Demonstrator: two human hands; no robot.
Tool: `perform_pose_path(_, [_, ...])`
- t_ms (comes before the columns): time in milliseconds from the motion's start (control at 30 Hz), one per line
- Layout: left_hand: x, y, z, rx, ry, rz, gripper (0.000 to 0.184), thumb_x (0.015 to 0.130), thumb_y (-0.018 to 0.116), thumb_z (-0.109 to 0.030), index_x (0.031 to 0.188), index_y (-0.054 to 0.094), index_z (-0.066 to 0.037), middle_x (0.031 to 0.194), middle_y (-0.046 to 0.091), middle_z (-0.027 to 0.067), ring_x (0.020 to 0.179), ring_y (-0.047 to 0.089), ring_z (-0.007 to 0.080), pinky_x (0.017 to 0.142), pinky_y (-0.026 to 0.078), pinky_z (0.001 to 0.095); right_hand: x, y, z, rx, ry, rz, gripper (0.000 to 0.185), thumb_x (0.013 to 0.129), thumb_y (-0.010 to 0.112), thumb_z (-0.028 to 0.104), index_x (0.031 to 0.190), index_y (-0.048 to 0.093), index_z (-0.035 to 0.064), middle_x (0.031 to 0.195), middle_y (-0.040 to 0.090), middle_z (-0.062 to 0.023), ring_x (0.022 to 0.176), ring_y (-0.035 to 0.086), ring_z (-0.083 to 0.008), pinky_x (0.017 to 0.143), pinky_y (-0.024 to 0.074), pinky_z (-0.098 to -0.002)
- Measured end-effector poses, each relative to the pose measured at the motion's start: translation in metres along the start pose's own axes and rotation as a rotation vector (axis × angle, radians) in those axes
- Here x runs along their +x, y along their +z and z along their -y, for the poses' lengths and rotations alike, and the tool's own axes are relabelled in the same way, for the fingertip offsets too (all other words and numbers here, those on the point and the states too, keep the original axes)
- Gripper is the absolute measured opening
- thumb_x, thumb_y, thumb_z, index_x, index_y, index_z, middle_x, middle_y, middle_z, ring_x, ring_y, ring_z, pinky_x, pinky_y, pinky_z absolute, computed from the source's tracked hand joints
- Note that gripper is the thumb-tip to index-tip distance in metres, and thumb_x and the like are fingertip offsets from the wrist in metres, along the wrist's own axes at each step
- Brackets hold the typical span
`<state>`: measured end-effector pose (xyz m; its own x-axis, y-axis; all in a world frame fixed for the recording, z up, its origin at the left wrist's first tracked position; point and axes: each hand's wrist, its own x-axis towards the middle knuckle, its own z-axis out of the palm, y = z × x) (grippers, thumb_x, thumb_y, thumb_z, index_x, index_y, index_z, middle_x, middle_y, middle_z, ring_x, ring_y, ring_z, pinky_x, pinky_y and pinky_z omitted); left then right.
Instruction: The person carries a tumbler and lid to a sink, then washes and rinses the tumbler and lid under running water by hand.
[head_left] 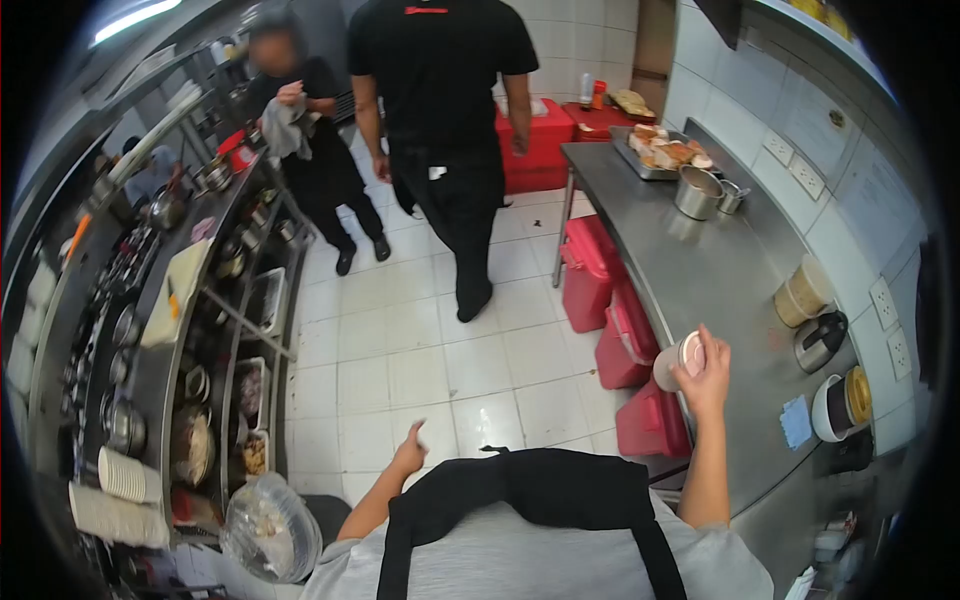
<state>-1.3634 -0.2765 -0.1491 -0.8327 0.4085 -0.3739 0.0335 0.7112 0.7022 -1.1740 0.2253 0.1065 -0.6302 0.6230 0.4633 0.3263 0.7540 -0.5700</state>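
Note:
My right hand is wrapped round a pale, round container that looks like a lidded tub, held tilted above the near edge of the steel counter. What the tub contains cannot be seen. My left hand hangs over the tiled floor at my left side, touching nothing. One finger or the thumb of it points forward and the hand looks loosely open, though the other fingers are partly hidden.
Red bins stand under the counter's edge. On the counter are a steel pot, a tray of bread, a kettle and a blue cloth. Two people stand ahead. Shelving lines the left, beside a bagged bin.

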Motion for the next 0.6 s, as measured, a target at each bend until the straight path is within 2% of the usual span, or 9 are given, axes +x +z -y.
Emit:
perform_pose_path(33, [0.002,0.013,0.028,0.012,-0.087,0.01,0.072,0.076,0.058,0.001,0.139,0.026,-0.015,0.081,0.062,0.0139,0.078,0.062,0.0277,0.069,0.049,0.042,0.022,0.003,-0.021,-0.032,0.055,-0.023,0.079,0.057,0.078,0.02,0.13,0.048,0.0161,0.118,0.045,-0.0183,0.108,0.05,-0.0351,0.093,0.0426,-0.0414])
perform_pose_path(67, [0.002,0.042,0.074,-0.025,0.084,-0.279,0.052,0.074,0.062,-0.008,0.124,0.045,-0.007,0.071,0.061,0.0135,0.074,0.061,0.0291,0.067,0.047,0.0419,0.042,0.008,-0.04,-0.06,0.109,-0.046,0.079,0.058,0.078,0.022,0.131,0.048,0.0165,0.119,0.044,-0.0187,0.109,0.049,-0.0357,0.093,0.0421,-0.0418])
perform_pose_path(167, [-0.008,0.038,0.096,-0.032,-0.321,-0.025,0.046,0.076,0.06,-0.01,0.119,0.045,-0.007,0.07,0.06,0.0123,0.071,0.06,0.0273,0.064,0.047,0.0404,0.097,0.036,-0.088,-0.225,0.162,-0.029,0.079,0.06,0.078,0.026,0.133,0.046,0.0179,0.119,0.044,-0.0204,0.111,0.048,-0.0377,0.095,0.0406,-0.0429])
perform_pose_path(333, [0.033,-0.004,0.107,-0.048,-0.685,0.027,0.035,0.079,0.058,-0.012,0.111,0.046,-0.006,0.068,0.057,0.0103,0.067,0.057,0.0244,0.059,0.046,0.038,0.193,0.101,-0.1,-0.289,0.123,-0.046,0.079,0.061,0.077,0.03,0.133,0.045,0.018,0.119,0.044,-0.0217,0.109,0.049,-0.0387,0.094,0.0415,-0.0434])
perform_pose_path(433, [0.091,-0.043,0.112,-0.092,-0.734,-0.018,0.028,0.081,0.057,-0.014,0.106,0.046,-0.006,0.067,0.055,0.0092,0.064,0.056,0.0226,0.056,0.046,0.0365,0.251,0.153,-0.091,-0.293,0.139,-0.018,0.08,0.062,0.076,0.032,0.134,0.044,0.02,0.119,0.044,-0.0219,0.108,0.049,-0.0393,0.093,0.042,-0.044])
perform_pose_path(600, [0.265,-0.126,0.068,-0.181,-0.603,-0.092,0.019,0.083,0.054,-0.016,0.098,0.047,-0.005,0.065,0.052,0.0072,0.06,0.054,0.0197,0.05,0.046,0.034,0.359,0.236,-0.071,-0.311,0.241,-0.05,0.082,0.062,0.077,0.034,0.135,0.042,0.023,0.12,0.043,-0.0211,0.106,0.049,-0.04,0.091,0.0434,-0.0445])
